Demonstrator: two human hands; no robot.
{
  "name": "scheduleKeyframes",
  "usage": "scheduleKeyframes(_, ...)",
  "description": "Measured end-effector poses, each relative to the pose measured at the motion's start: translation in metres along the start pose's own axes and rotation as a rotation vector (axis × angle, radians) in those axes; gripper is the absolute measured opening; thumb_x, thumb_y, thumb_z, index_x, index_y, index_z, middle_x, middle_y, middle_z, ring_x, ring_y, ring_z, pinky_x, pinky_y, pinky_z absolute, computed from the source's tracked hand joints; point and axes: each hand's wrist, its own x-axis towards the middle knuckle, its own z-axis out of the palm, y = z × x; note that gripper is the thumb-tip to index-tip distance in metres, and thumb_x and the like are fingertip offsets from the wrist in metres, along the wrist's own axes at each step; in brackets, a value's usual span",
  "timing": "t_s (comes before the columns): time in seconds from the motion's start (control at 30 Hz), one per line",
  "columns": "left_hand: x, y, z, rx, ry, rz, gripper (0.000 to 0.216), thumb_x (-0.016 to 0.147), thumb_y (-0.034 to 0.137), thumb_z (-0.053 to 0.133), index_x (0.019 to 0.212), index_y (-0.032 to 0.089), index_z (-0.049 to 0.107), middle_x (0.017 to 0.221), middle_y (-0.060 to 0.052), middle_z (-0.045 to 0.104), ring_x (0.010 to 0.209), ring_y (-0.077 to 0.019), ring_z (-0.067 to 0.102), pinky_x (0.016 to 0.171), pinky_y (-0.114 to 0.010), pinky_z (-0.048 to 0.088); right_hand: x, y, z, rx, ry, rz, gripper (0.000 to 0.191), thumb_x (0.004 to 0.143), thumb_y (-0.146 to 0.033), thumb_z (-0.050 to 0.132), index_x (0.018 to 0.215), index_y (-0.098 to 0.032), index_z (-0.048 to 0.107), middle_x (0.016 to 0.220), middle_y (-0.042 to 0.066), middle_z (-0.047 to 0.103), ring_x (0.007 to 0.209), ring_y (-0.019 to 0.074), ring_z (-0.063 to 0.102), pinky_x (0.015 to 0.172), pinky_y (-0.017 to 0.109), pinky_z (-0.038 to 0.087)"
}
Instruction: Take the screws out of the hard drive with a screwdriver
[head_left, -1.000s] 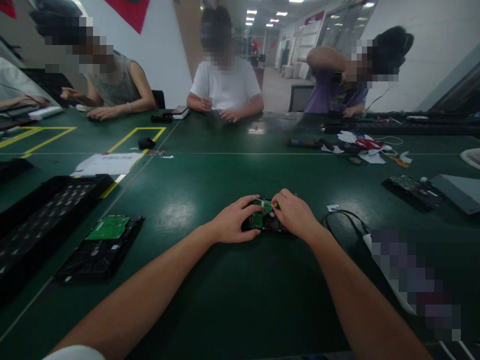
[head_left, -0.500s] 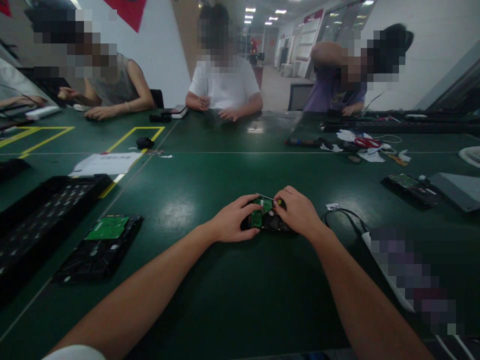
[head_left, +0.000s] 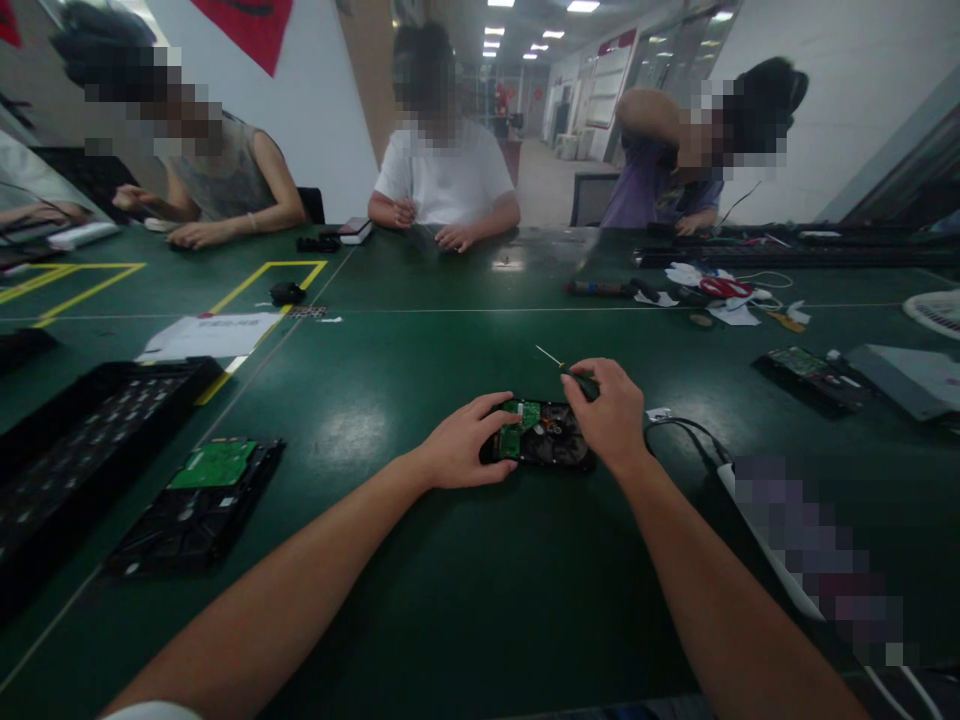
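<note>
A black hard drive [head_left: 561, 438] with a green circuit board lies flat on the dark green table in front of me. My left hand [head_left: 476, 440] is closed around its left end, thumb on the near edge and fingers on the far edge and board. In my right hand [head_left: 609, 405] is a screwdriver [head_left: 580, 381] with a dark handle. Its thin metal shaft points up and left, above the table beyond the drive and apart from it. My right wrist is just right of the drive's right end. Another hard drive [head_left: 199, 505] with a green board lies to the left.
At the left stands a long black tray [head_left: 97, 420], with a paper sheet [head_left: 206, 335] behind it. A white power strip [head_left: 772, 545] with a cable is at the right. Further right are another circuit-board device [head_left: 814, 378] and a grey box [head_left: 911, 380]. Several people sit across the table.
My right hand has lifted from the hard drive, moving slightly up and right with the screwdriver, so more of the drive shows. My left hand keeps its grip.
</note>
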Motion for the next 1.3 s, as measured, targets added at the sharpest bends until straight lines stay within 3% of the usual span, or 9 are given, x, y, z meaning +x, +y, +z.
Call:
scheduleKeyframes(0.17, 0.001, -0.002, 0.002, 0.023, 0.019, -0.012, 0.068, 0.086, 0.055, 0.072, 0.143, 0.023, 0.054, 0.161, -0.017, 0.042, 0.147, -0.0366, 0.047, 0.118, -0.055, 0.046, 0.001, 0.0, 0.0, 0.018, 0.071, -0.055, 0.017, 0.096, -0.026, 0.059, 0.111, -0.023, 0.066, 0.118, 0.013, 0.07, 0.113, 0.0302, 0.066, 0.099, 0.051, 0.054)
scheduleKeyframes(0.3, 0.002, -0.002, 0.004, 0.036, 0.044, -0.022, 0.067, 0.084, 0.056, 0.074, 0.14, 0.023, 0.057, 0.157, -0.018, 0.045, 0.145, -0.0381, 0.048, 0.117, -0.056, 0.048, -0.002, 0.001, 0.004, 0.093, 0.075, -0.055, 0.031, 0.099, -0.026, 0.057, 0.129, -0.024, 0.056, 0.123, 0.012, 0.071, 0.115, 0.0289, 0.069, 0.103, 0.052, 0.054)
scheduleKeyframes(0.47, 0.002, 0.0, 0.004, 0.037, 0.037, -0.033, 0.067, 0.085, 0.054, 0.073, 0.141, 0.022, 0.056, 0.157, -0.018, 0.044, 0.144, -0.0378, 0.048, 0.117, -0.055, 0.047, -0.005, 0.0, 0.004, 0.199, 0.183, 0.108, 0.044, 0.098, -0.047, 0.068, 0.13, -0.026, 0.046, 0.106, 0.006, 0.071, 0.087, 0.0238, 0.074, 0.079, 0.041, 0.062)
scheduleKeyframes(0.57, 0.001, -0.001, 0.004, 0.039, 0.029, -0.045, 0.068, 0.087, 0.054, 0.072, 0.144, 0.022, 0.055, 0.159, -0.018, 0.043, 0.146, -0.0375, 0.047, 0.118, -0.056, 0.046, -0.005, -0.001, 0.001, 0.207, 0.222, 0.125, 0.044, 0.103, -0.049, 0.06, 0.137, -0.026, 0.044, 0.098, 0.003, 0.069, 0.069, 0.0192, 0.07, 0.07, 0.038, 0.062)
scheduleKeyframes(0.67, 0.001, -0.002, 0.004, 0.038, 0.036, -0.043, 0.068, 0.088, 0.054, 0.071, 0.147, 0.023, 0.053, 0.161, -0.018, 0.042, 0.146, -0.0371, 0.047, 0.119, -0.057, 0.045, -0.003, -0.003, -0.001, 0.258, 0.238, 0.079, 0.044, 0.109, -0.045, 0.049, 0.148, -0.029, 0.038, 0.104, 0.004, 0.069, 0.064, 0.0159, 0.068, 0.066, 0.035, 0.062)
scheduleKeyframes(0.8, 0.001, -0.003, 0.006, 0.04, 0.057, -0.046, 0.069, 0.087, 0.054, 0.071, 0.146, 0.024, 0.053, 0.16, -0.018, 0.044, 0.145, -0.0376, 0.048, 0.117, -0.057, 0.046, -0.003, -0.005, 0.0, 0.298, 0.234, 0.032, 0.046, 0.11, -0.042, 0.046, 0.153, -0.033, 0.034, 0.114, 0.005, 0.069, 0.068, 0.015, 0.07, 0.068, 0.034, 0.064)
scheduleKeyframes(1.03, 0.002, -0.001, 0.007, 0.095, 0.089, -0.091, 0.069, 0.086, 0.06, 0.071, 0.142, 0.022, 0.057, 0.152, -0.019, 0.048, 0.14, -0.0381, 0.051, 0.114, -0.057, 0.048, -0.004, -0.004, 0.001, 0.179, 0.191, -0.011, 0.066, 0.103, -0.043, 0.058, 0.161, -0.032, 0.028, 0.138, 0.015, 0.062, 0.087, 0.0229, 0.074, 0.077, 0.043, 0.067)
scheduleKeyframes(1.3, 0.002, -0.003, 0.007, 0.09, 0.075, -0.1, 0.074, 0.088, 0.067, 0.067, 0.145, 0.022, 0.055, 0.154, -0.019, 0.047, 0.142, -0.0381, 0.048, 0.115, -0.057, 0.047, -0.007, -0.01, 0.004, 0.203, 0.147, 0.002, 0.064, 0.101, -0.045, 0.063, 0.156, -0.029, 0.035, 0.123, 0.01, 0.067, 0.079, 0.0219, 0.072, 0.076, 0.044, 0.067)
